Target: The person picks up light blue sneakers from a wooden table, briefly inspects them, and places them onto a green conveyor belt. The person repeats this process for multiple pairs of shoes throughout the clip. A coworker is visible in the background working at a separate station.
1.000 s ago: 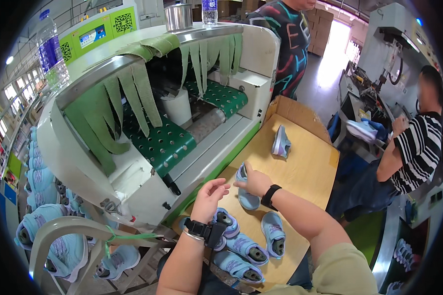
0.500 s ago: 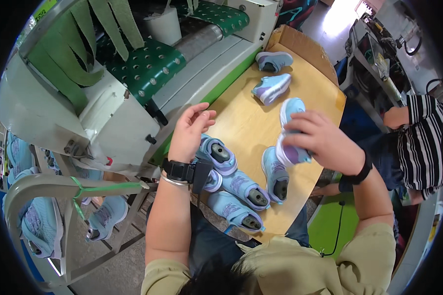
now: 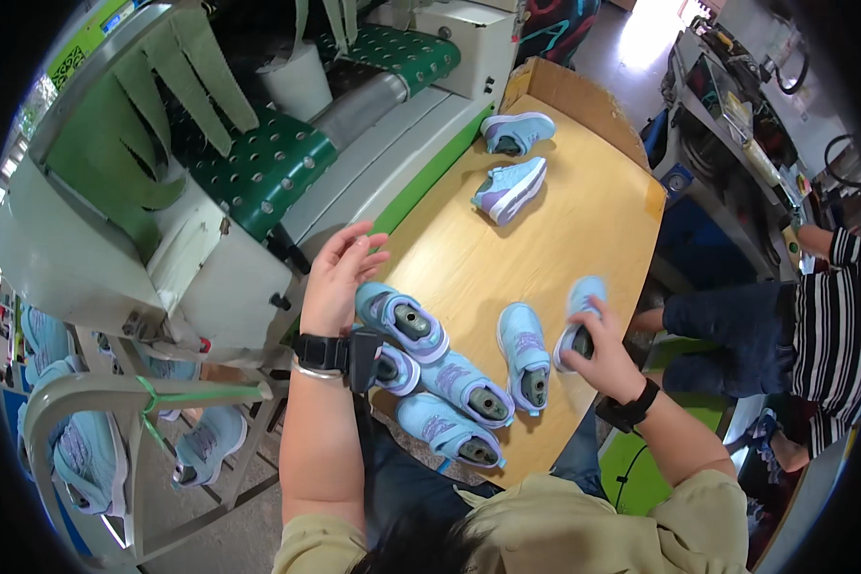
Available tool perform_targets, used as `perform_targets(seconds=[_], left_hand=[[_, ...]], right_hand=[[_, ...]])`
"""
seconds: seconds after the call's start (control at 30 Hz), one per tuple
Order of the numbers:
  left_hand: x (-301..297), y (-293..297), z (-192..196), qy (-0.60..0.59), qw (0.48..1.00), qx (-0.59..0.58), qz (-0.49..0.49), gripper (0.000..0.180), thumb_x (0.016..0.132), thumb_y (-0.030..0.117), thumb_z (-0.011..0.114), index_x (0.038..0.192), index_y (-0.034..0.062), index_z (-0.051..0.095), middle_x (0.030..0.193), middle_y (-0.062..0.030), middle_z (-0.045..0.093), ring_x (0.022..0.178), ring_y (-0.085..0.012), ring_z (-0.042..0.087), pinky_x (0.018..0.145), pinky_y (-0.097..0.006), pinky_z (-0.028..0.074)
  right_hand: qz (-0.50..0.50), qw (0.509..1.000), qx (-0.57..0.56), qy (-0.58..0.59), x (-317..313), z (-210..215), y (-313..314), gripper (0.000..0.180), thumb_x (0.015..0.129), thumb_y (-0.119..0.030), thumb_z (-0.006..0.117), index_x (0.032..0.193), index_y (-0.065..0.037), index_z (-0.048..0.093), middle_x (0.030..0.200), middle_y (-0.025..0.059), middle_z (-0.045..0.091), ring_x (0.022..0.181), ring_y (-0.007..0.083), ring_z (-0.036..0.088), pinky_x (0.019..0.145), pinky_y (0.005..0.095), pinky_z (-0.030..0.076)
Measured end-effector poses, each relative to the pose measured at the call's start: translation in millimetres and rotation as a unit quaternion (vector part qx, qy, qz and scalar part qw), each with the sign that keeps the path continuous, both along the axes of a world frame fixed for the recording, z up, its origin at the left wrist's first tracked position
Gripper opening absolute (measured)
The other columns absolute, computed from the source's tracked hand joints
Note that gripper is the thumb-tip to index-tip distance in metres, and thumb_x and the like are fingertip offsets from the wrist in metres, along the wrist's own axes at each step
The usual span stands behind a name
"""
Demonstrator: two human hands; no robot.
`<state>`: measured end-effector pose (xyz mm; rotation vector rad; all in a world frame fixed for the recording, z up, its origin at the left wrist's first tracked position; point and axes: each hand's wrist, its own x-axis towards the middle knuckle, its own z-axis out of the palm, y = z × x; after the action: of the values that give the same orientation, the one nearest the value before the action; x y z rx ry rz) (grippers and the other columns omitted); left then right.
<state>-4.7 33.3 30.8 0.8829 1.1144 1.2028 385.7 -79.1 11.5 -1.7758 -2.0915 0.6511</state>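
My right hand (image 3: 610,356) grips a light blue sneaker (image 3: 585,291) by its heel end, near the right side of the wooden table (image 3: 593,206). Just left of it stands another blue sneaker (image 3: 522,337) with purple lacing and a dark insert in its opening. My left hand (image 3: 337,287), fingers apart and holding nothing, hovers beside a cluster of several such sneakers (image 3: 461,381) at the table's near left. Farther back, one sneaker (image 3: 510,189) lies on its side showing its white sole edge, and another (image 3: 517,131) sits behind it.
On the left is a machine with a green perforated conveyor belt (image 3: 258,172) and hanging green strips (image 3: 196,72). A grey tubular rack (image 3: 77,392) holds more sneakers below. A cardboard wall (image 3: 588,96) closes the table's far end. A person in a striped shirt (image 3: 827,354) stands at right.
My right hand has drawn the sneaker nearer to me, and it now points away with its opening toward the hand. The left hand stays open and nearly still. The view has shifted slightly.
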Motion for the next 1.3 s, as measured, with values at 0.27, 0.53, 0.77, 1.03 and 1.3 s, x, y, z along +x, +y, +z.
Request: perform_targets(seconds=[0.27,0.53,0.77,1.03,1.3], left_hand=[[5,-1,-7,-0.032,0.999,0.022,0.009,0.032,0.098,0.017,0.055,0.127,0.0032,0.056,0.115,-0.0129,0.066,0.097,-0.0181,0.065,0.085,-0.03,0.051],[12,2,-16,0.016,1.0,0.002,-0.004,0.028,0.098,0.017,0.057,0.123,0.0031,0.058,0.11,-0.0119,0.069,0.093,-0.0168,0.067,0.081,-0.028,0.051],[17,-7,-10,0.024,0.999,0.037,-0.02,0.031,0.098,0.017,0.056,0.124,0.0003,0.056,0.112,-0.0139,0.067,0.096,-0.0194,0.067,0.085,-0.031,0.052],[67,-23,-12,-0.247,0.94,-0.077,-0.224,0.073,0.095,0.059,0.043,0.148,0.0088,0.032,0.143,-0.0129,0.048,0.132,-0.0263,0.046,0.105,-0.045,0.041],[20,-11,37,-0.324,0.919,0.112,-0.195,0.071,0.094,0.061,0.042,0.143,0.0099,0.04,0.14,-0.0099,0.05,0.129,-0.0325,0.05,0.099,-0.052,0.047]], right_hand=[[0.154,0.985,-0.071,0.027,-33,70,115,0.057,0.08,-0.029,0.072,0.13,-0.009,0.052,0.141,0.0247,0.043,0.131,0.0459,0.039,0.107,0.0462,0.038],[0.073,0.962,0.073,-0.254,-116,-6,237,0.093,0.067,-0.056,0.079,0.144,-0.02,0.042,0.156,0.0258,0.02,0.142,0.0537,0.014,0.107,0.0723,0.018],[0.076,0.939,0.219,-0.254,-57,-33,234,0.049,0.081,-0.024,0.07,0.127,-0.015,0.055,0.141,0.0261,0.041,0.121,0.0421,0.05,0.091,0.0536,0.047],[0.017,0.892,0.058,0.447,-112,87,116,0.042,0.1,-0.013,0.051,0.138,-0.006,0.034,0.122,0.0102,0.052,0.105,0.0165,0.056,0.088,0.0296,0.049],[0.068,0.984,0.128,0.099,-54,80,5,0.061,0.087,-0.015,0.067,0.138,0.0,0.038,0.146,0.0273,0.035,0.133,0.0399,0.039,0.112,0.0439,0.031]])
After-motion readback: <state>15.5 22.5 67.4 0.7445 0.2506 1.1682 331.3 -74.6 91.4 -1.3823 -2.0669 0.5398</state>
